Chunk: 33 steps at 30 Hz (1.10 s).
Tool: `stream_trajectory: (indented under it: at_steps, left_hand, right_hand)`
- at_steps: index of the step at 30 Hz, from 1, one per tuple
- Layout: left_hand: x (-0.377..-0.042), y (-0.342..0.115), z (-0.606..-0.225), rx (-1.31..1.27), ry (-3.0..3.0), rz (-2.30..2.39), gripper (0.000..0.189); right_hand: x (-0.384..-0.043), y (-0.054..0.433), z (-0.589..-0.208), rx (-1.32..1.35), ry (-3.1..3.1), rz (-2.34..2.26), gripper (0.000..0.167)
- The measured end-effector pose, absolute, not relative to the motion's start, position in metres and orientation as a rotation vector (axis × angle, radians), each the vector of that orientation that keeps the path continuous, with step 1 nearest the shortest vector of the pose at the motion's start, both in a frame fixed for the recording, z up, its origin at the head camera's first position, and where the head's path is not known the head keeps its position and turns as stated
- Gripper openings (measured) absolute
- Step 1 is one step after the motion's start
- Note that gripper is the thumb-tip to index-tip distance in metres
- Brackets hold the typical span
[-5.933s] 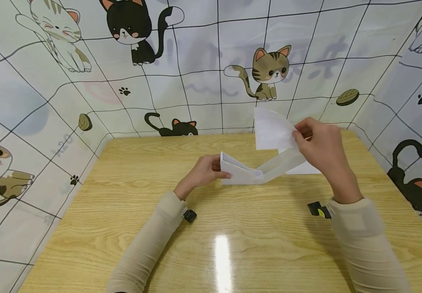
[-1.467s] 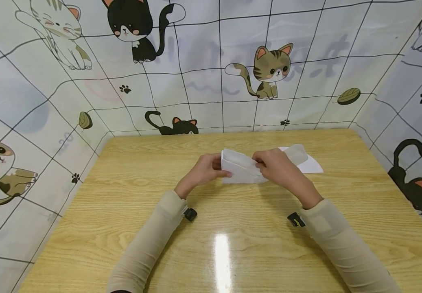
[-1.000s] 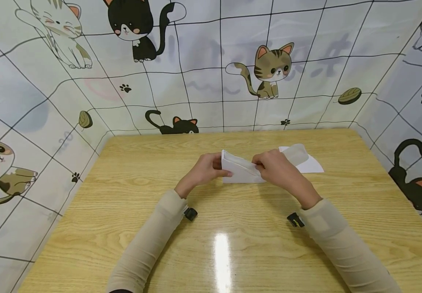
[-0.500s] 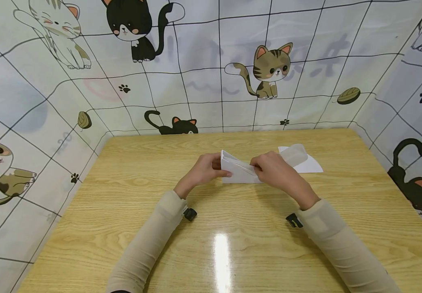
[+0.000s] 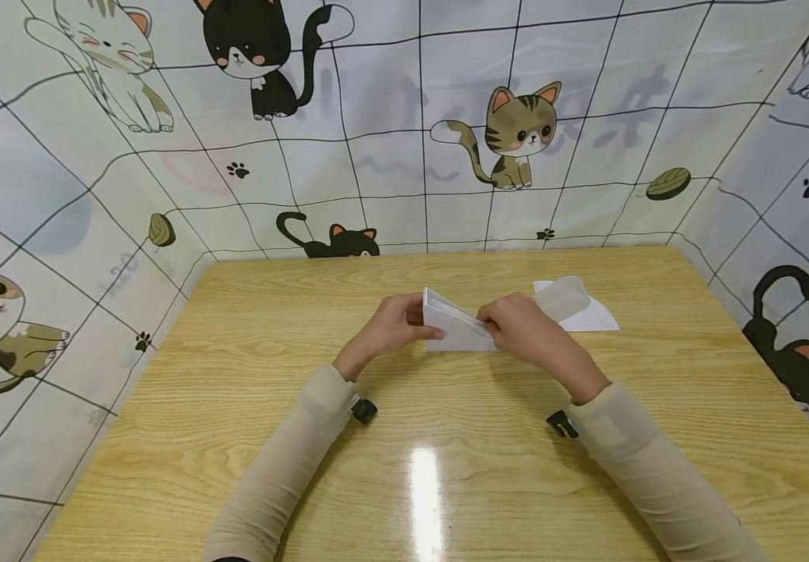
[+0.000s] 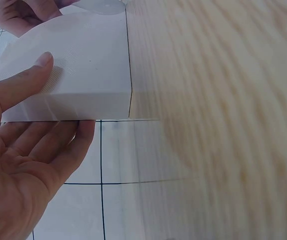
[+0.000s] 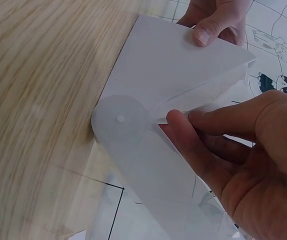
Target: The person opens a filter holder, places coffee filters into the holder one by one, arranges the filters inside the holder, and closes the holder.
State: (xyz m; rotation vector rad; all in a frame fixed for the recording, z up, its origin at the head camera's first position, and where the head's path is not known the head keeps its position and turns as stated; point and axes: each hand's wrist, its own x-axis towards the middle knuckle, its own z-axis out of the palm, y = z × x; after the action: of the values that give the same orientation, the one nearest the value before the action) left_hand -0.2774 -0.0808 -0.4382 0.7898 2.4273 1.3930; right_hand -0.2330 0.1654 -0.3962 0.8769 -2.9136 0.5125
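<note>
My left hand [image 5: 392, 328] grips the closed end of a white fan-shaped plastic paper holder [image 5: 452, 332], thumb on its near face and fingers behind. A translucent lid [image 7: 153, 175] swings out from a round pivot at the holder's other end. Inside the slot lies thin white paper [image 7: 208, 92], its lower part hidden by the walls. My right hand [image 5: 519, 328] is at the slot's edge beside the pivot, thumb and forefinger pinching the paper's edge; the fingertips partly hide it. In the left wrist view, the holder [image 6: 83, 60] stands with its flat side toward my thumb.
More white fan-shaped paper [image 5: 594, 318] lies on the wooden table [image 5: 292, 468], right of the holder, partly beneath the lid. A cat-printed sheet [image 5: 390, 172] surrounds the table's back and sides.
A white paper, held up on the right in the earliest frame, has gone into the holder and sits lower. My right hand has shifted slightly left; my left hand keeps its grip.
</note>
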Motion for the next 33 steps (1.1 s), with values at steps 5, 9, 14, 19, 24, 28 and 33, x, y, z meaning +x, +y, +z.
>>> stream_trajectory:
  at_steps: [5,9,14,19,24,28,33]
  left_hand:
    - [-0.2771,-0.0816,-0.4377,0.784,2.424,1.394,0.038]
    - [-0.2776,-0.0818,-0.4374,0.781,2.420,1.397,0.038]
    - [-0.2792,-0.0816,-0.4380,0.796,2.434,1.386,0.038]
    - [-0.2794,-0.0813,-0.4377,0.794,2.425,1.393,0.039]
    - [-0.2799,-0.0815,-0.4382,0.794,2.418,1.396,0.039]
    - [-0.2803,-0.0816,-0.4387,0.799,2.420,1.394,0.039]
    - [-0.2792,-0.0816,-0.4382,0.803,2.416,1.394,0.039]
  right_hand:
    - [-0.2330,0.1644,-0.3971,0.905,-2.918,0.502,0.017]
    - [-0.2329,0.1640,-0.3968,0.922,-2.921,0.504,0.018]
    - [-0.2324,0.1642,-0.3955,0.915,-2.940,0.504,0.021]
    - [-0.2325,0.1638,-0.3954,0.910,-2.964,0.501,0.026]
    - [-0.2324,0.1635,-0.3954,0.908,-2.975,0.501,0.026]
    - [-0.2316,0.1637,-0.3944,0.909,-2.986,0.500,0.025]
    - [-0.2299,0.1641,-0.3933,0.905,-2.996,0.506,0.025]
